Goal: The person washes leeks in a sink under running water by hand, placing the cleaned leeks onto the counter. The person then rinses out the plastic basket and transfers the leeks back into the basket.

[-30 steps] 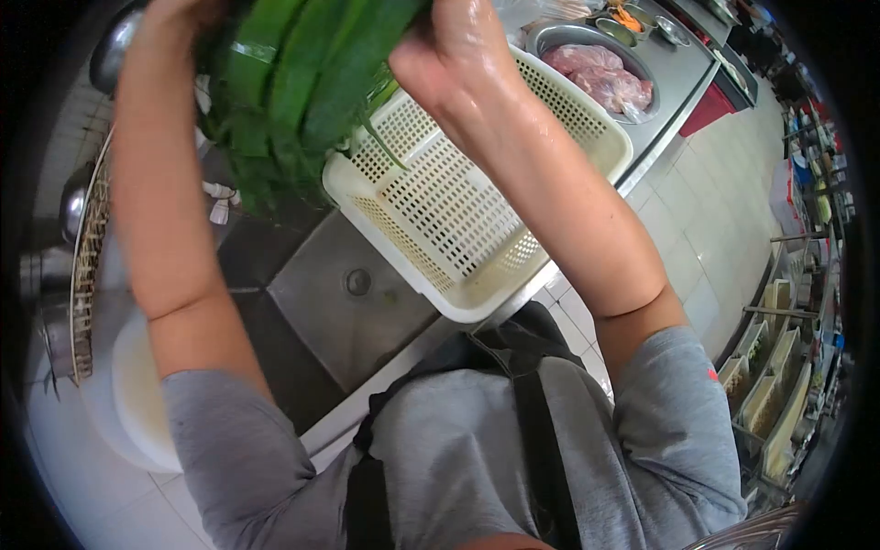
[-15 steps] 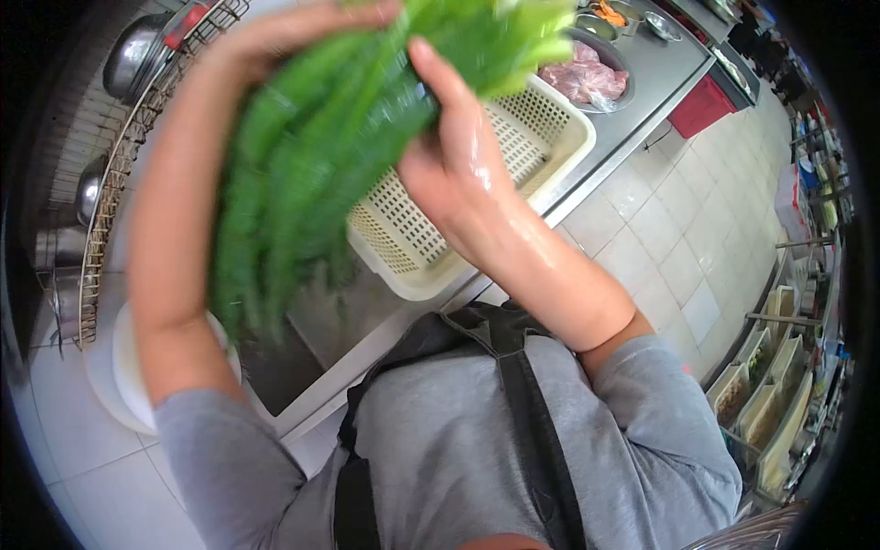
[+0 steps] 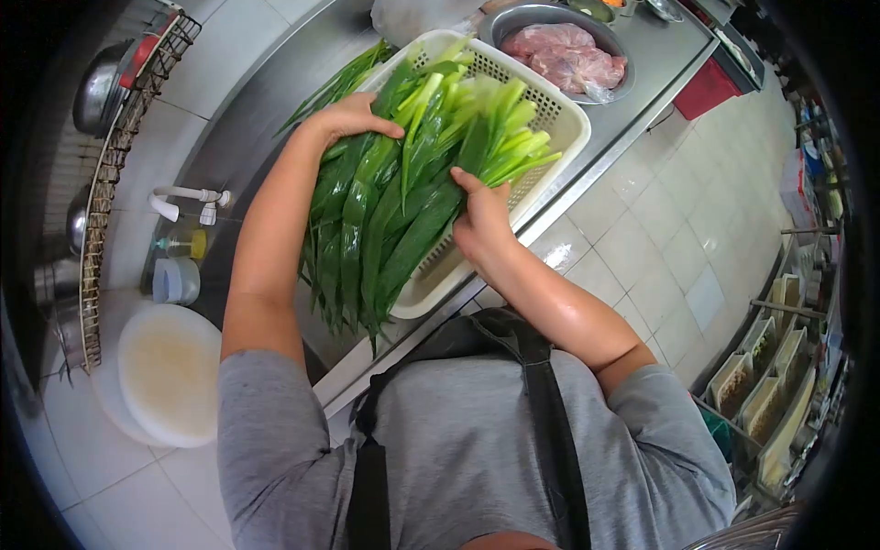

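Note:
A large bunch of long leafy greens [image 3: 394, 211], wet and glossy, lies in and over a cream perforated plastic basket [image 3: 570, 151]. Its pale stalk ends point up and right, while the dark leaf tips hang over the basket's near-left side. My left hand [image 3: 353, 119] curls around the bunch from the left, thumb on top and the other fingers partly hidden by leaves. On the opposite side, my right hand [image 3: 486, 218] grips the edge of the bunch with its thumb over the leaves; its remaining fingers are hidden underneath.
Thin green stalks [image 3: 344, 82] lie left of the basket. Behind it, a metal bowl [image 3: 500, 23] holds raw meat [image 3: 564, 60]. A white tap [image 3: 188, 195] sticks out by the sink at left, near a round white board [image 3: 170, 376]. A wire rack [image 3: 119, 174] carries metal bowls.
The bunch has come down from in front of my chest and the camera onto the basket, with both hands still holding it. The head view has shifted, showing the tap and thin stalks.

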### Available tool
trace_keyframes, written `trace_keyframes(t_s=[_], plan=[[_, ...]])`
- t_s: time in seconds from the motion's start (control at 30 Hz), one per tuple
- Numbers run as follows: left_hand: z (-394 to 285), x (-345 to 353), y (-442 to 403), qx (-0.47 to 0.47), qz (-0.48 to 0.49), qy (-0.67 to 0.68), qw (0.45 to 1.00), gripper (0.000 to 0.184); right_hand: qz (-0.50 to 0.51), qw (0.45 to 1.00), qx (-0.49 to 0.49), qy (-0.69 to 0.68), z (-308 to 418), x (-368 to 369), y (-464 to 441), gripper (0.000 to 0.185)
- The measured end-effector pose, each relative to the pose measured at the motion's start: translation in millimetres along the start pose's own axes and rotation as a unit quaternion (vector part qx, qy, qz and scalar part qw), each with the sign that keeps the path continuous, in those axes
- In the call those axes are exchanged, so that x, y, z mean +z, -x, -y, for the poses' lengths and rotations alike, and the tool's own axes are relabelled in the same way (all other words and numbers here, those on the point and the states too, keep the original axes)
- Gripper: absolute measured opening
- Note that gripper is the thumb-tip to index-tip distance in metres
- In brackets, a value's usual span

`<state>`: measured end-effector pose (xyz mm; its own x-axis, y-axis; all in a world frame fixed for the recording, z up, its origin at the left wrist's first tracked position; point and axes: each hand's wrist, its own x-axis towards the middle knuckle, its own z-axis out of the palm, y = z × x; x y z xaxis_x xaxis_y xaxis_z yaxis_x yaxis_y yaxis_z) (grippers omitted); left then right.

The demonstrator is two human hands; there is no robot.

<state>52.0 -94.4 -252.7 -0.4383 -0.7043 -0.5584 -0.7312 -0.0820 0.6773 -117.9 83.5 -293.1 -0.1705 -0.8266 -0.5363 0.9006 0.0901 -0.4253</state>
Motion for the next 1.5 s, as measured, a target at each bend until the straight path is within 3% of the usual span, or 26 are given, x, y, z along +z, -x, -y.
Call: trace_keyframes(t_s=[0.03,0.1,0.17,0.23,0.27,0.3,0.4,0.43,0.47,0.57,0.63,0.67,0.7,0.73,0.8,0.87,0.97,1.07,1.17,1.27,1.37,1.5], plan=[[6,-3,-5,-0.002,-0.046,-0.085,0.995,0.086,-0.018,1.000,-0.017,-0.004,-2,-3,0,0.056],[18,-5,-10,-0.007,-0.136,-0.252,0.958,0.093,0.001,0.997,0.082,-0.011,10,-11,-3,0.049],[28,-5,-10,0.001,-0.162,-0.262,0.951,0.102,0.009,0.986,0.168,0.000,20,-13,-1,0.040],[23,-2,9,-0.018,-0.189,-0.250,0.949,0.107,0.028,0.983,0.173,0.049,29,-17,7,0.048],[20,8,33,0.059,-0.221,-0.290,0.929,0.103,0.037,0.981,0.176,0.074,35,-19,14,0.052],[24,23,61,0.133,-0.252,-0.325,0.902,0.099,0.070,0.980,0.116,0.143,47,-18,31,0.058],[37,62,116,0.088,-0.141,-0.371,0.914,0.082,0.231,0.923,-0.047,0.304,86,-18,48,0.073],[54,62,123,0.046,-0.083,-0.370,0.924,0.079,0.256,0.823,-0.176,0.475,97,-25,36,0.076],[66,56,128,0.004,-0.025,-0.366,0.930,0.076,0.268,0.677,-0.300,0.616,104,-33,20,0.079],[71,17,134,0.110,0.044,-0.406,0.906,0.071,0.043,0.448,-0.495,0.743,98,-58,-27,0.088],[63,-20,118,0.057,0.044,-0.186,0.980,0.068,-0.044,0.602,-0.483,0.634,82,-101,-77,0.088],[62,-41,103,0.032,0.045,-0.070,0.996,0.066,-0.010,0.791,-0.355,0.499,75,-97,-74,0.076],[74,-63,79,0.075,-0.035,-0.060,0.995,0.062,0.026,0.923,-0.198,0.330,63,-97,-63,0.065],[91,-84,47,0.116,-0.116,-0.047,0.985,0.059,-0.032,0.928,-0.174,0.328,50,-104,-62,0.058],[115,-118,-18,0.081,-0.185,-0.095,0.975,0.067,-0.034,0.936,-0.163,0.311,38,-94,-35,0.051],[134,-130,-76,0.090,-0.227,-0.244,0.939,0.089,-0.020,0.946,-0.158,0.282,24,-108,-11,0.055],[131,-117,-135,-0.064,-0.261,-0.327,0.906,0.106,-0.055,0.922,-0.148,0.353,8,-126,16,0.064],[156,-110,-198,-0.082,-0.356,-0.316,0.876,0.091,-0.106,0.905,-0.105,0.399,9,-110,31,0.062],[135,-124,-200,-0.086,-0.250,-0.275,0.925,0.070,-0.130,0.905,-0.083,0.397,11,-111,32,0.061],[153,-128,-209,-0.033,-0.310,-0.377,0.872,0.053,-0.122,0.916,-0.097,0.369,7,-116,27,0.060],[146,-147,-193,0.011,-0.357,-0.299,0.885,0.047,-0.122,0.919,-0.117,0.356,4,-125,26,0.060],[130,-149,-201,0.167,-0.320,-0.154,0.920,0.048,-0.118,0.919,-0.103,0.362,5,-128,26,0.057]])
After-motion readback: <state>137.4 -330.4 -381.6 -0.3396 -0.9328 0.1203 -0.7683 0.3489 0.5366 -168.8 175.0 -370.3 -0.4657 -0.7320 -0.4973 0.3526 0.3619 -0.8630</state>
